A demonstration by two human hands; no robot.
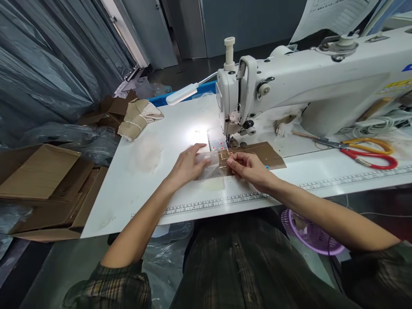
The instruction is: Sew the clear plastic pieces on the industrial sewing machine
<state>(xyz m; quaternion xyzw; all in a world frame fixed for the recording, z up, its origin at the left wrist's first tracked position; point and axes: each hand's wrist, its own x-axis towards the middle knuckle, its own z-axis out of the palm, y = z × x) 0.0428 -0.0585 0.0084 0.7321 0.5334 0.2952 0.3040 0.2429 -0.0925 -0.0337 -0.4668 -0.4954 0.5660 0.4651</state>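
Beside the needle of a white sewing machine (231, 101), a flat brown piece (268, 155) lies on the table, with a clear plastic sheet (214, 168) over its left part. My left hand (186, 165) rests on the plastic with thumb and fingers apart. Over the brown piece, close in front of the presser foot (228, 139), my right hand (246, 168) has its thumb and fingertips pinched together. What sits in that pinch is too small to make out. Small red marks (222, 148) show on the plate by the needle.
Scissors (368, 152) with orange and red handles lie right under the machine arm. A measuring scale (206, 205) runs along the table's front edge. A tied brown bundle (137, 120) sits at the back left. Cardboard boxes (41, 176) stand left; a purple basket (317, 240) is below right.
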